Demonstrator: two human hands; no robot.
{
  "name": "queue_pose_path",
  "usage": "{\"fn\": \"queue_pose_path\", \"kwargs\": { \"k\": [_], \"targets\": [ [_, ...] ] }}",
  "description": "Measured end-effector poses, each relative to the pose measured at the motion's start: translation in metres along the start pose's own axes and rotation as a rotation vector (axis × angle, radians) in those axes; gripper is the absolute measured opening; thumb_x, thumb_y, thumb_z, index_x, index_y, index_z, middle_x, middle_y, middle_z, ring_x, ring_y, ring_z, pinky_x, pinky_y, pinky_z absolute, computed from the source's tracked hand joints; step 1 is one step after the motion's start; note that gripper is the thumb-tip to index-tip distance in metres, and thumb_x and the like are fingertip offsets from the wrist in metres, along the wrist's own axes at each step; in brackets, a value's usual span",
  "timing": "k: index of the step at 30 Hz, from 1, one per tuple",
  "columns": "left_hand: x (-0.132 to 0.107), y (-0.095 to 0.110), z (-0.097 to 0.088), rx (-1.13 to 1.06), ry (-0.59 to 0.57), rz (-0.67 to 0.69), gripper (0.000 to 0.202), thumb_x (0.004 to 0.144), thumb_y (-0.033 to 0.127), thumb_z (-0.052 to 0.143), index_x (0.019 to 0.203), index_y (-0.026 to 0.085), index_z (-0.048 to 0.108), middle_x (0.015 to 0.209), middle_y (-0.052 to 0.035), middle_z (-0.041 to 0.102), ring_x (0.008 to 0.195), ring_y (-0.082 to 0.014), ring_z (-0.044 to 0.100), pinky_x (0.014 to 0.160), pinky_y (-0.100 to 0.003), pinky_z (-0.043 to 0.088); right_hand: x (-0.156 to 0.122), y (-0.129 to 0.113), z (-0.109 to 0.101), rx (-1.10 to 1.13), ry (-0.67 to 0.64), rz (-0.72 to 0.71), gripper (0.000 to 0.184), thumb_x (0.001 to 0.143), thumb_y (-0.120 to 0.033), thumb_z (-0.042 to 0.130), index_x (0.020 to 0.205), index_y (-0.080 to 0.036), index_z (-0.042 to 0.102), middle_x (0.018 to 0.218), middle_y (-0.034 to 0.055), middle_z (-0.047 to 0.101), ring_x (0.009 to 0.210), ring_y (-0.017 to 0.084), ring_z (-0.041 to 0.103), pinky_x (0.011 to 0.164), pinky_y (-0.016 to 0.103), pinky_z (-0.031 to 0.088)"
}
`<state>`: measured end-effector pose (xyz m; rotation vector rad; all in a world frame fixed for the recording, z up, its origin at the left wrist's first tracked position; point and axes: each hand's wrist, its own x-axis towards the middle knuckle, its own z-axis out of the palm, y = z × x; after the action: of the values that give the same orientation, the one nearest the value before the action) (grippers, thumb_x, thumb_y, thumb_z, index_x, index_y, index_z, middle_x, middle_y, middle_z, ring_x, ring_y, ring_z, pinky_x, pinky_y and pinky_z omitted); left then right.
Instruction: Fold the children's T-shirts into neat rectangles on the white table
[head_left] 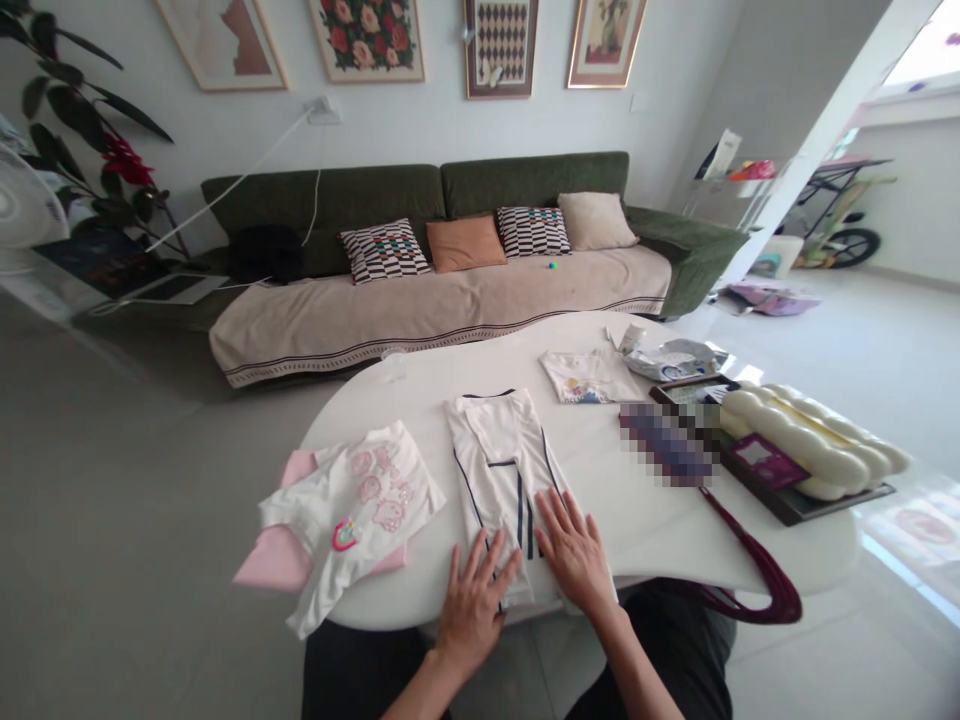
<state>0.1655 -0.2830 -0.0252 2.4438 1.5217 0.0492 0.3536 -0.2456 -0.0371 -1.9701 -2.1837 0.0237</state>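
Note:
A white garment with dark navy trim [495,490] lies in a long, narrow folded shape on the white table, its near end at the table's front edge. Flat on its lower left part rests my left hand [474,605], fingers spread. My right hand [576,555] presses on the lower right side, its fingers also stretched out. To the left, a white top with pink cartoon prints [382,490] is loosely heaped over a pink garment [277,562], and part of it hangs over the edge. Farther back lies a folded white T-shirt with a printed front [589,378].
On the right of the table [637,530] stands a dark tray [795,512] with a cream puffy tissue-box cover [814,440]. Beside it, a blurred-out item has a maroon strap [757,560] hanging past the edge. A silver packet [675,358] lies behind. A green sofa [360,190] stands beyond.

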Motion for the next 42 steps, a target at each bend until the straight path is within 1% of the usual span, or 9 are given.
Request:
{"fn": "queue_pose_path", "kwargs": {
  "k": [2,4,8,15,22,27,34,39,42],
  "targets": [
    [0.000,0.001,0.003,0.016,0.019,-0.019,0.079,0.074,0.020,0.056,0.136,0.044,0.014,0.147,0.0069,0.008,0.135,-0.0263,0.007,0.106,-0.056,0.014,0.000,0.000,0.000,0.000,-0.007,-0.003,0.050,0.089,-0.037,0.028,0.138,-0.028,0.022,0.145,-0.0001,0.021,0.134,0.020,0.010,0.102,0.046,0.023],
    [-0.001,0.002,0.004,0.021,0.019,-0.017,0.080,0.073,0.017,0.055,0.136,0.044,0.014,0.147,0.0067,0.009,0.134,-0.0267,0.008,0.105,-0.056,0.015,0.000,0.000,0.000,-0.001,-0.011,-0.001,0.050,0.089,-0.038,0.028,0.138,-0.028,0.022,0.145,-0.0002,0.021,0.134,0.019,0.010,0.102,0.046,0.023],
    [-0.003,0.001,0.002,0.012,0.018,-0.001,0.082,0.072,0.017,0.053,0.137,0.042,0.010,0.147,0.0059,0.008,0.135,-0.0271,0.007,0.104,-0.057,0.016,0.000,0.000,0.000,-0.003,-0.012,0.002,0.051,0.089,-0.038,0.029,0.138,-0.028,0.023,0.145,0.0002,0.022,0.134,0.019,0.010,0.101,0.045,0.024],
    [-0.004,-0.003,0.008,-0.021,0.060,0.015,0.083,0.072,0.019,0.052,0.136,0.044,0.006,0.146,0.0099,0.005,0.135,-0.0239,0.003,0.106,-0.054,0.013,0.000,0.000,0.001,0.002,0.002,-0.005,0.050,0.089,-0.038,0.028,0.138,-0.027,0.025,0.144,0.0009,0.024,0.134,0.020,0.012,0.101,0.046,0.024],
    [-0.003,-0.003,0.010,-0.017,0.035,0.008,0.082,0.072,0.019,0.053,0.137,0.043,0.008,0.147,0.0076,0.005,0.135,-0.0261,0.004,0.105,-0.056,0.013,0.001,0.000,0.001,0.003,-0.018,0.009,0.051,0.089,-0.038,0.029,0.138,-0.028,0.024,0.145,-0.0004,0.022,0.134,0.020,0.011,0.102,0.046,0.023],
    [-0.002,-0.003,0.010,-0.011,0.043,0.008,0.085,0.071,0.019,0.055,0.137,0.044,0.007,0.147,0.0087,0.004,0.135,-0.0250,0.004,0.106,-0.055,0.014,0.001,0.000,-0.002,0.013,-0.024,0.015,0.050,0.089,-0.038,0.027,0.138,-0.028,0.023,0.145,-0.0023,0.020,0.134,0.020,0.011,0.102,0.045,0.022],
    [-0.004,0.000,0.009,0.031,0.053,-0.008,0.091,0.067,0.004,0.051,0.137,0.042,0.007,0.147,0.0079,0.004,0.135,-0.0252,0.004,0.105,-0.056,0.013,0.000,-0.002,0.001,0.019,-0.017,0.041,0.051,0.088,-0.038,0.027,0.138,-0.030,0.023,0.145,-0.0038,0.020,0.134,0.020,0.011,0.103,0.045,0.021],
    [-0.003,-0.002,0.002,-0.058,-0.034,0.014,0.085,0.070,0.008,0.051,0.137,0.041,0.010,0.147,0.0065,0.002,0.135,-0.0268,0.001,0.104,-0.057,0.010,0.002,-0.001,0.007,0.039,-0.028,0.034,0.052,0.088,-0.039,0.026,0.139,-0.030,0.020,0.145,-0.0039,0.019,0.134,0.020,0.009,0.103,0.047,0.021],
    [-0.005,0.000,-0.012,-0.118,-0.110,0.003,0.080,0.071,0.009,0.049,0.136,0.041,0.015,0.147,0.0066,0.003,0.135,-0.0259,0.000,0.104,-0.057,0.009,0.005,0.000,-0.002,0.084,-0.103,0.035,0.052,0.088,-0.041,0.024,0.139,-0.029,0.019,0.146,-0.0019,0.018,0.134,0.021,0.009,0.102,0.049,0.021]
  ]
}}
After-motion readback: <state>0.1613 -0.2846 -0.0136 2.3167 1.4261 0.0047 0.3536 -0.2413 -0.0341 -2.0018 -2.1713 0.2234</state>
